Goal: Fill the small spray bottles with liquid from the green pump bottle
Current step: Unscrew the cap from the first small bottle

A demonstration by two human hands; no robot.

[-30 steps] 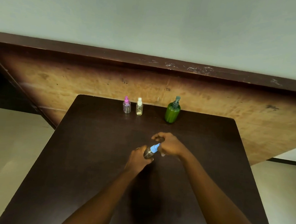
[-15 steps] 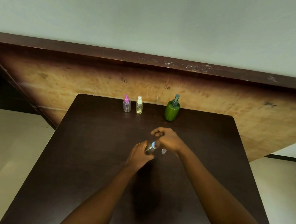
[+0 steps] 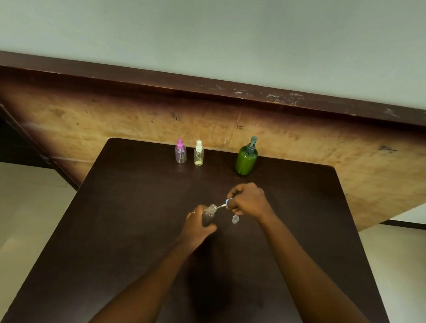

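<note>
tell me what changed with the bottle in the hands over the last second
The right hand has pulled the blue spray head off the clear bottle, up and to the right, its thin tube trailing to the open neck. The left hand still grips the bottle. The pink spray bottle, white spray bottle and green pump bottle stayed put.

Dim, even indoor light falls from overhead on a dark wooden table (image 3: pixel 128 231), where a soft shadow (image 3: pixel 208 298) pools between the forearms (image 3: pixel 307 272) near the front edge. The pale wall (image 3: pixel 215 24) reads a flat, even grey-green. Wide-angle distortion tilts the wall ledge (image 3: pixel 137 72) and splays the table's sides. The clear spray bottle (image 3: pixel 208 214) gripped in the left hand (image 3: pixel 198 229) nearly vanishes against the dark top; the blue spray head (image 3: pixel 227 201) pinched by the right hand (image 3: pixel 248 201) looks slightly soft.
</note>
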